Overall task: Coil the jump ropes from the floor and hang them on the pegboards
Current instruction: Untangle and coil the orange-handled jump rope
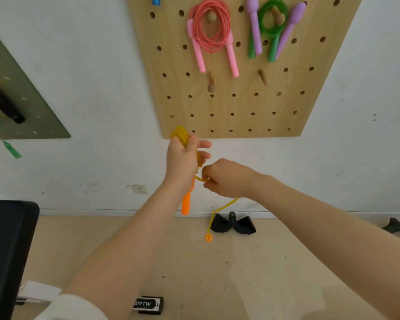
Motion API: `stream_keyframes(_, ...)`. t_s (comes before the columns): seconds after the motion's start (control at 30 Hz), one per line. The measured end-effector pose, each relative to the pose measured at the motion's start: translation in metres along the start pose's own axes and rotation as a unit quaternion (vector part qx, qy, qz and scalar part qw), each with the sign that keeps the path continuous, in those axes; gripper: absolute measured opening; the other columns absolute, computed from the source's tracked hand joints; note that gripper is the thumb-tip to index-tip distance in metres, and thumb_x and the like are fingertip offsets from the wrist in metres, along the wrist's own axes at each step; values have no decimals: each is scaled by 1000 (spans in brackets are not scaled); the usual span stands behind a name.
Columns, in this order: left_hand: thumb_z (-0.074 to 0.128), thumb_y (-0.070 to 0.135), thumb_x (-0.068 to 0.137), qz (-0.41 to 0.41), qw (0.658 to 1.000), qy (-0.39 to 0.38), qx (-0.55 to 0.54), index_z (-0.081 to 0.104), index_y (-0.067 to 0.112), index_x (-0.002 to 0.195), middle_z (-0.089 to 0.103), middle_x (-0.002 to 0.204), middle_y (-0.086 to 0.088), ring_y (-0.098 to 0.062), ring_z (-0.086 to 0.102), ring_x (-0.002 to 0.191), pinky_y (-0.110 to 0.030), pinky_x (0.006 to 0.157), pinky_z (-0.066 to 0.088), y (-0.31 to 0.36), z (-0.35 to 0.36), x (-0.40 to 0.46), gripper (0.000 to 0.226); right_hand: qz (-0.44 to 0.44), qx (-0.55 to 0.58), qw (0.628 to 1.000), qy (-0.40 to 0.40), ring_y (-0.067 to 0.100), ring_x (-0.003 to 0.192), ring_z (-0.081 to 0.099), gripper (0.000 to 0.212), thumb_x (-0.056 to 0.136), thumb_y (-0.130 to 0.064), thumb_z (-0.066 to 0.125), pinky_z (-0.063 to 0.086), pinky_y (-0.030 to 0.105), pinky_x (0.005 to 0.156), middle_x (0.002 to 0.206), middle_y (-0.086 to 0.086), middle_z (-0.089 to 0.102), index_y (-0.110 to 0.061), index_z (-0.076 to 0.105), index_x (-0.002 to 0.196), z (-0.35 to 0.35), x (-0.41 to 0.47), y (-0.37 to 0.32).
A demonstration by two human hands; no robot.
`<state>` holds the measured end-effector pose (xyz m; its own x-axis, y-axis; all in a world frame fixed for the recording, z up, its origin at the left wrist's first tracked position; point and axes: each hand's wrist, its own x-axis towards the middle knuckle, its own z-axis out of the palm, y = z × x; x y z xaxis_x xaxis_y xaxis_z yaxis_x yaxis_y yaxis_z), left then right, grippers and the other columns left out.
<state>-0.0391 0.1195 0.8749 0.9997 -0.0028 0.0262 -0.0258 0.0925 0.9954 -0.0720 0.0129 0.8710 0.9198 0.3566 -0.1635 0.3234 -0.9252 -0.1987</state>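
**Below the wooden pegboard: orange rope half coiled**

Below the wooden pegboard [229,107], near centre frame, the left hand [183,158] grips a bunch of loops of the orange jump rope [183,137], one handle hanging toward 6 o'clock. The right hand [226,179] pinches the cord just beside it; its fingertips are hidden. The loose tail drops toward the floor [194,262], its end blurred. At 9 o'clock, a green pegboard [32,107] is cut off and smeared.

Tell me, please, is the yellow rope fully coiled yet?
Partly coiled. The left hand grips a bundle of yellow rope loops; the right hand pinches a strand, and a loose tail hangs below it.
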Motion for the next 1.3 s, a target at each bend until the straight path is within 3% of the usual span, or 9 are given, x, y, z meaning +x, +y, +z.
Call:
stream_keyframes(0.23, 40, 20, 98, 133, 889, -87, 430, 43, 8, 99, 66, 87, 0, -15, 55, 62, -26, 57, 42, -19, 4, 1, 12, 73, 35, 987, -142, 11, 48, 56, 37, 90, -30, 53, 47, 21, 53, 70, 2, 65, -4, 49, 116, -25, -10, -1)
stream_keyframes(0.33, 41, 15, 98, 64, 947, -85, 302, 40, 16, 81, 67, 87, -4, -10, 58, 63, -12, 54, 44, -23, 10, -4, 17, 78, 66, 977, -189, 8, 42, 55, 47, 94, -23, 47, 48, 20, 52, 74, -4, 63, -15, 30, 137, -31, -17, 5)
stream_keyframes(0.47, 41, 12, 98, 50, 975, -113, 186, 40, 18, 80, 69, 84, -6, -10, 65, 67, -13, 59, 48, -20, 26, -5, 19, 37, 105, 975, -194, 10, 50, 56, 34, 91, -9, 41, 49, 27, 73, 94, -4, 68, -13, 45, 124, -27, -26, 12)
stream_keyframes(0.63, 39, 27, 99, -7, 946, -257, 198, 48, 11, 73, 57, 52, 1, -15, 49, 46, -22, 48, 41, -21, 26, -12, 32, 20, 16, 1000, -17, 17, 72, 59, 6, 83, -17, 57, 49, 31, 67, 76, -2, 65, -14, 63, 85, -51, -36, 30)
stream_keyframes(0.73, 18, 42, 101, -63, 932, -325, 148, 53, 6, 69, 53, 43, -5, -14, 37, 33, -18, 43, 36, -17, 30, -25, 60, 80, -52, 991, 90, 11, 69, 49, 32, 73, -50, 70, 39, 28, 59, 69, -9, 52, -22, 53, 74, -69, -50, 52)
stream_keyframes(0.83, 21, 49, 97, -121, 916, -378, 65, 50, 6, 74, 47, 40, -4, -11, 29, 29, -18, 38, 28, -3, 38, -31, 56, 56, 134, 986, 84, 3, 51, 40, 31, 70, -44, 75, 34, 18, 54, 58, -11, 46, -24, 52, 66, -76, -66, 79)
stream_keyframes(0.97, 64, 49, 77, -130, 891, -426, -94, 46, 8, 76, 45, 39, 3, -4, 29, 27, -12, 38, 29, 6, 47, -37, 45, -5, 446, 887, 118, 2, 51, 41, 15, 85, -16, 63, 37, 13, 54, 58, -7, 46, -16, 55, 72, -60, -75, 106)
stream_keyframes(1.13, 81, 33, 60, -83, 879, -357, -304, 62, 15, 73, 51, 47, 5, -3, 41, 31, -14, 40, 38, 14, 59, -42, 30, 66, 501, 846, 169, 11, 56, 39, 33, 100, -23, 37, 39, 22, 59, 61, 3, 41, -11, 51, 73, -24, -69, 131)
stream_keyframes(1.3, 44, 12, 91, -47, 948, -209, -236, 50, 11, 88, 71, 76, -1, -11, 61, 56, -24, 56, 51, 4, 83, -47, 7, 68, 295, 953, -6, 5, 46, 43, 34, 99, -25, 38, 39, 23, 58, 55, -1, 50, -23, 57, 71, 0, -71, 120)
